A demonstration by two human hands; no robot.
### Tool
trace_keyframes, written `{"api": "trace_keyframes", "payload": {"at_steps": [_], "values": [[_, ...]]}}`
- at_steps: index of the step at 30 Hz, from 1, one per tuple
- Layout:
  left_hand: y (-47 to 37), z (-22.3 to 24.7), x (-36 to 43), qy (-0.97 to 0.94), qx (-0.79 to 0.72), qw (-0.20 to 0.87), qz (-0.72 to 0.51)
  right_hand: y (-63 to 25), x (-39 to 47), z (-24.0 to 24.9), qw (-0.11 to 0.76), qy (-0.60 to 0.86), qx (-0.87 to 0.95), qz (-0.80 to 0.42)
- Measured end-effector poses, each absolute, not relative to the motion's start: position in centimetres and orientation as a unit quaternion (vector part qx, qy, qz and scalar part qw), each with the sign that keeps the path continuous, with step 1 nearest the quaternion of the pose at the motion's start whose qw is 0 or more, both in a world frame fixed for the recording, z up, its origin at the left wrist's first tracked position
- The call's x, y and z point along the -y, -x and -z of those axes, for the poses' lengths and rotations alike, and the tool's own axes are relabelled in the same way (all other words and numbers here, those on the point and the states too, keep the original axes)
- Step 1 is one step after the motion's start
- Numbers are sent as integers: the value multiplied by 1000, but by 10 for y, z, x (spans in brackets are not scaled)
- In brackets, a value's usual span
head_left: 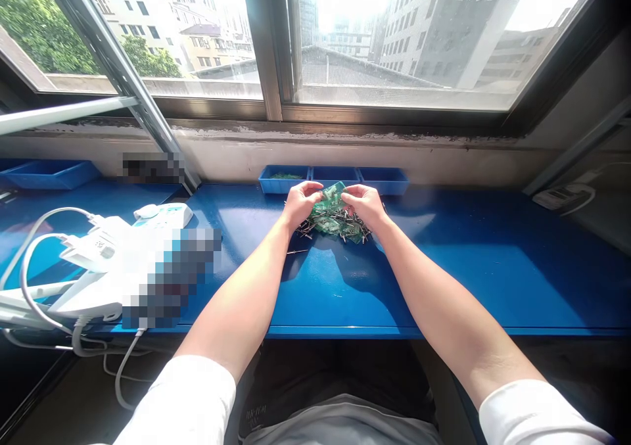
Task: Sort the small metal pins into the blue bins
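Both my hands meet above a pile in the middle of the blue table. My left hand (302,204) pinches the left edge of a green see-through plastic piece (332,194), thumb against fingers. Its right edge is gripped the same way by my right hand (365,204). Below lies a heap of thin metal pins (359,228) that look like blind rivets, mixed with more green plastic pieces (328,225). One loose pin (297,252) rests apart, nearer to me on the left. I cannot tell whether the held piece is a bag or a flat sheet.
Three joined blue bins (335,177) stand behind the pile; the left one holds green material. On the left are a white power strip (170,216) with plugs and cables, and a blurred-out object (172,277). Metal shelf posts (123,70) rise before the window.
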State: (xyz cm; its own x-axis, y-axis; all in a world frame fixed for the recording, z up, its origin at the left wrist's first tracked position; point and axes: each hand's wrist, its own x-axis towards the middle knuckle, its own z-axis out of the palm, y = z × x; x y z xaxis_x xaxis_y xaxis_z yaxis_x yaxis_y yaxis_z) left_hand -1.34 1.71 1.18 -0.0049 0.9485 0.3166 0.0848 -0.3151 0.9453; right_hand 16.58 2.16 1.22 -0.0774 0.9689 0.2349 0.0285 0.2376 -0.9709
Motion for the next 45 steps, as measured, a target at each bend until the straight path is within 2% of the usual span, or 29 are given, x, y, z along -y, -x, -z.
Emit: {"api": "trace_keyframes", "payload": {"at_steps": [11, 15, 24, 32, 35, 41, 45], "values": [[14, -9, -14, -618, -432, 416, -509, -165, -14, -19, 531, 396, 557, -502], [14, -9, -15, -627, -408, 406, -525, -166, -15, -18, 515, 410, 598, -457], [14, -10, -14, -660, -408, 251, -579, -167, -16, -17, 573, 398, 655, -290], [9, -19, -4, -699, -443, 100, -552, -168, -13, -17, 563, 395, 678, -260], [8, -19, -3, -707, -428, 133, -547, -167, -13, -17, 563, 385, 666, -304], [5, -18, -4, -664, -397, 345, -531, -165, -17, -16, 553, 384, 643, -364], [4, -19, -4, -633, -379, 402, -543, -165, -19, -13, 524, 404, 643, -385]]}}
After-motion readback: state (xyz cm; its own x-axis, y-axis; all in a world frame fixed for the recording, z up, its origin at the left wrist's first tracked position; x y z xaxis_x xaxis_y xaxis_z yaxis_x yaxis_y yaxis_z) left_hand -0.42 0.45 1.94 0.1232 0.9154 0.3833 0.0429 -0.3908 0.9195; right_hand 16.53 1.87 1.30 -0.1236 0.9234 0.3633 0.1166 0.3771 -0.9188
